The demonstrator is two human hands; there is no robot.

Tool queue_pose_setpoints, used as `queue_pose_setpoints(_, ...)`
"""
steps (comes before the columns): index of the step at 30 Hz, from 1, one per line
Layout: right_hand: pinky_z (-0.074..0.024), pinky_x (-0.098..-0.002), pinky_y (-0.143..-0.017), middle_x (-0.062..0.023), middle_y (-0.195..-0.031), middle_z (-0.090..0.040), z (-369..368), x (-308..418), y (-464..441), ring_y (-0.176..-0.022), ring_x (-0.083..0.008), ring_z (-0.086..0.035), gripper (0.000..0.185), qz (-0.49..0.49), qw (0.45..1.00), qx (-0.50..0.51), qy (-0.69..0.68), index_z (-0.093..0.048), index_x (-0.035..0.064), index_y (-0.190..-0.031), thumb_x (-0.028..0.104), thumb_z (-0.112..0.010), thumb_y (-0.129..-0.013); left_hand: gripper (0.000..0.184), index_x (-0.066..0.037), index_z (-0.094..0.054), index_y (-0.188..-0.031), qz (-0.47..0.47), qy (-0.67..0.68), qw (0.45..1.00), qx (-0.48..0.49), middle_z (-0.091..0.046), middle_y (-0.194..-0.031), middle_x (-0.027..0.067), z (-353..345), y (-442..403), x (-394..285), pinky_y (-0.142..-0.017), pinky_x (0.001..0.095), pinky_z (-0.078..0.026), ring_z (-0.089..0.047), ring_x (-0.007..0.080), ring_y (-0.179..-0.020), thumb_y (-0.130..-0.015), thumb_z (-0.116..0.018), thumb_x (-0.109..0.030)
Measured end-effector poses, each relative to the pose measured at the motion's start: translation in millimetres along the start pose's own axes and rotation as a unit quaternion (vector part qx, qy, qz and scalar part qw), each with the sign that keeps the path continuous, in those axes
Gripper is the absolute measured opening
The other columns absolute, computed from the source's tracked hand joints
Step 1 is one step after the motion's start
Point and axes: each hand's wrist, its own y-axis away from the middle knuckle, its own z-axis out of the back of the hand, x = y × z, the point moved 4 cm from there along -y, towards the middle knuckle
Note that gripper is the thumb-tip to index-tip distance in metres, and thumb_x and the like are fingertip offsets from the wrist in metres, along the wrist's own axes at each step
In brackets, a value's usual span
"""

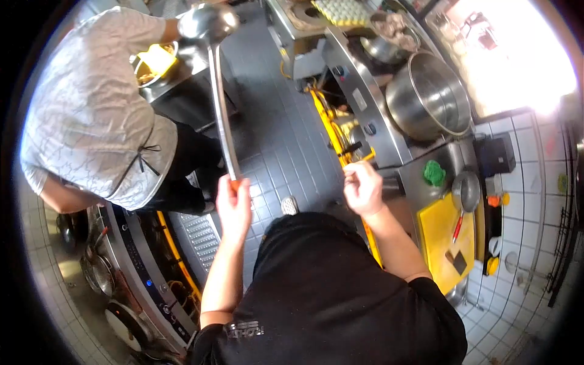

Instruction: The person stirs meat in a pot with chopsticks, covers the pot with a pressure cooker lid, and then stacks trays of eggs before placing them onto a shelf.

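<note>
The long-handled ladle point(220, 103) is in the left hand point(233, 204), gripped at the handle's end; its long axis runs forward and slightly left, the bowl out beside a co-worker's arm point(148, 33). The right hand point(363, 188), curled narrow with nothing visible inside, is well apart, right of the handle. Beyond it, forward-right, a stockpot point(404, 100) sits on the stove point(368, 100).

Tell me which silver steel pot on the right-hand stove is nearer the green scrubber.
The large, deep pot, standing between the green scrubber and the smaller steel pot, which sits farther off.
</note>
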Motion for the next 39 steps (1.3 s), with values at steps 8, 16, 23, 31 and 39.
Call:
queue_pose_setpoints(8, -0.0541, -0.0388, -0.067, -0.0154, -0.088, -0.064, 27.5, -50.2, 32.3, -0.075, -0.0336, -0.067, 0.012, -0.124, 0.983, -0.097, 0.096, -0.065, 0.003, -0.097, -0.002, -0.061, -0.087, 0.013, -0.004, -0.059, -0.097, 0.114, -0.109, 0.987, 0.032, -0.054, -0.069, 0.001, 4.8, -38.9, 57.7, -0.056, 0.0271, -0.046, -0.052, 0.0094, -0.058, -0.093, -0.069, -0.01)
queue_pose_setpoints(16, -0.0563, -0.0408, -0.072, -0.015, -0.091, -0.068, -23.1, -107.3, 21.3, -0.082, -0.0345, -0.069, 0.011, -0.179, 0.983, -0.003, 0.046, -0.066, 0.0055, -0.097, 0.005, -0.064, -0.086, 0.019, -0.001, -0.064, -0.114, 0.03, 0.121, 0.979, 0.163, -0.056, -0.075, -0.002, -89.5, -163.0, -18.9, -0.056, 0.0217, -0.043, -0.051, 0.0049, -0.061, -0.096, -0.066, -0.006)
queue_pose_setpoints(23, -0.0545, -0.0396, -0.069, -0.0142, -0.092, -0.066, -10.5, -155.2, -94.4, -0.079, -0.0342, -0.068, 0.013, -0.173, 0.981, -0.087, 0.009, -0.063, 0.005, -0.102, 0.004, -0.064, -0.089, 0.023, 0.001, -0.066, -0.11, -0.151, -0.2, 0.957, 0.146, -0.055, -0.069, 0.003, -157.6, -260.8, -64.2, -0.058, 0.0255, -0.046, -0.05, 0.0095, -0.058, -0.089, -0.071, -0.005)
queue_pose_setpoints(31, -0.0528, -0.0381, -0.072, -0.0163, -0.101, -0.065, 41.5, -154.1, -215.3, -0.084, -0.0319, -0.065, 0.017, -0.089, 0.966, -0.237, 0.049, -0.061, 0.0024, -0.11, -0.003, -0.062, -0.093, 0.063, -0.002, -0.054, -0.146, -0.215, -0.244, 0.904, 0.277, -0.056, -0.073, 0.0058, -238.9, -375.9, -127.7, -0.06, 0.0279, -0.048, -0.053, 0.0141, -0.061, -0.085, -0.069, 0.004)
queue_pose_setpoints(39, -0.0529, -0.0392, -0.074, -0.0159, -0.096, -0.065, -3.2, -194.5, -273.9, -0.083, -0.0324, -0.066, 0.023, -0.23, 0.924, -0.294, 0.085, -0.063, 0.0028, -0.116, -0.002, -0.063, -0.093, 0.061, -0.008, -0.056, -0.146, -0.336, -0.262, 0.778, 0.462, -0.061, -0.078, 0.0165, -345.3, -524.0, -193.2, -0.067, 0.0352, -0.053, -0.061, 0.0246, -0.065, -0.086, -0.065, 0.002)
